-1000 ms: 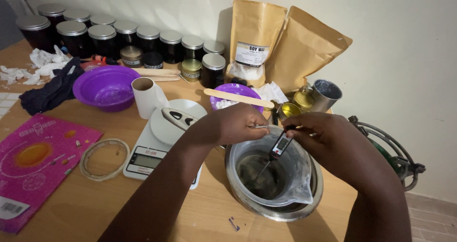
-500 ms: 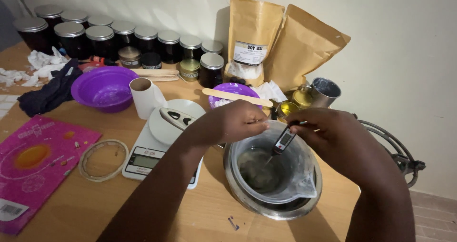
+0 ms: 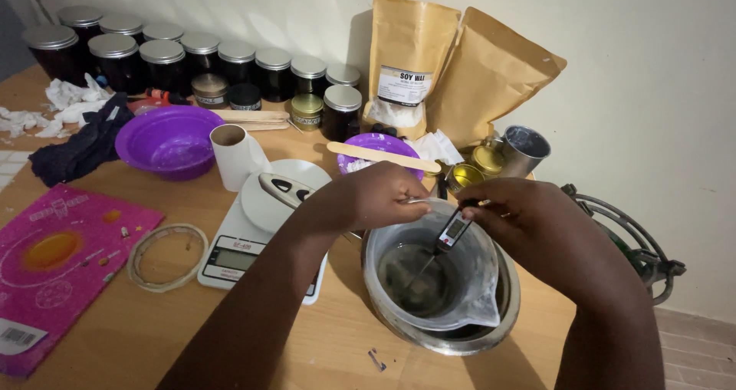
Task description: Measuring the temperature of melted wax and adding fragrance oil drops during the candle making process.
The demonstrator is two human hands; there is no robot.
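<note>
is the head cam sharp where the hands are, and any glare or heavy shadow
Head view: left hand, right hand and probe thermometer look fairly sharp; soft glare on the metal pot rim and the jar lids; the kraft bags throw shadows on the wall; the forearms at the bottom edge are dark.

Pot with inner pitcher at front right of table, hands over it, scale to its left.

Metal pot [image 3: 399, 325] holds plastic pitcher [image 3: 483, 298]; probe thermometer [image 3: 438, 246] stands in the pitcher, tip down. Right hand [image 3: 537, 225] holds its head; left hand [image 3: 383, 194] on the pitcher's rim. Kitchen scale [image 3: 238, 252] left of pot, tape ring [image 3: 167, 256] and book [image 3: 54, 275] further left. Bowl [image 3: 170, 141] and paper roll [image 3: 234, 156] behind scale. Jars [image 3: 161, 56] along wall; two pouches [image 3: 452, 72] behind pot. Tin cup [image 3: 525, 151] right of pouches' base.
</note>
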